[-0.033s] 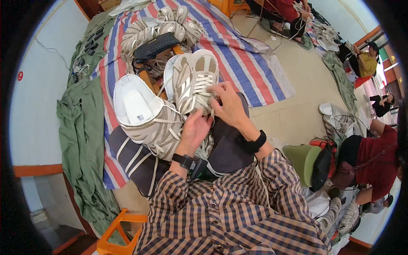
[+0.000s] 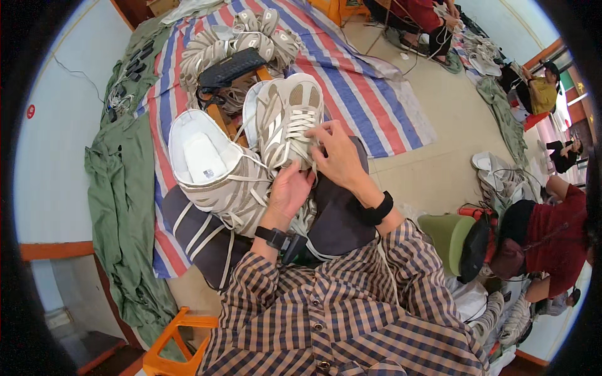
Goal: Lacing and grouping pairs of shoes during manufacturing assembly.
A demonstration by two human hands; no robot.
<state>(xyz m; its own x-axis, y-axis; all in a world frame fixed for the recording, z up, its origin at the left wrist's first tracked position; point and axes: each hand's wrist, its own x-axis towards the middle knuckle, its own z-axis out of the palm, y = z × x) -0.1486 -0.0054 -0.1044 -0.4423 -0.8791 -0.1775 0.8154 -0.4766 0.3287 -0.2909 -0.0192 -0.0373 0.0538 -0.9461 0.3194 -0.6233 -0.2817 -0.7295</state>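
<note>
A beige and white sneaker (image 2: 274, 122) rests above my lap with its toe pointing away and pale laces threaded across its front. My left hand (image 2: 291, 191) is closed at the sneaker's near end, thumb and fingers around the tongue area. My right hand (image 2: 338, 156) bends its fingers in a pinch over the shoelace (image 2: 301, 125) on the sneaker's right side; the fingertips partly hide the lace. Left of it leans a second sneaker (image 2: 204, 156), showing its white insole, with loose laces hanging over its side. White laces (image 2: 207, 247) also lie across my dark trouser leg.
Beyond the sneakers, a black item (image 2: 232, 67) lies on an orange stool (image 2: 219, 119). More sneakers (image 2: 269, 44) are piled on the striped sheet (image 2: 370, 94). Green cloth (image 2: 119, 219) runs along the left wall. A co-worker in red (image 2: 558, 238) is at right, near a green seat (image 2: 442, 238).
</note>
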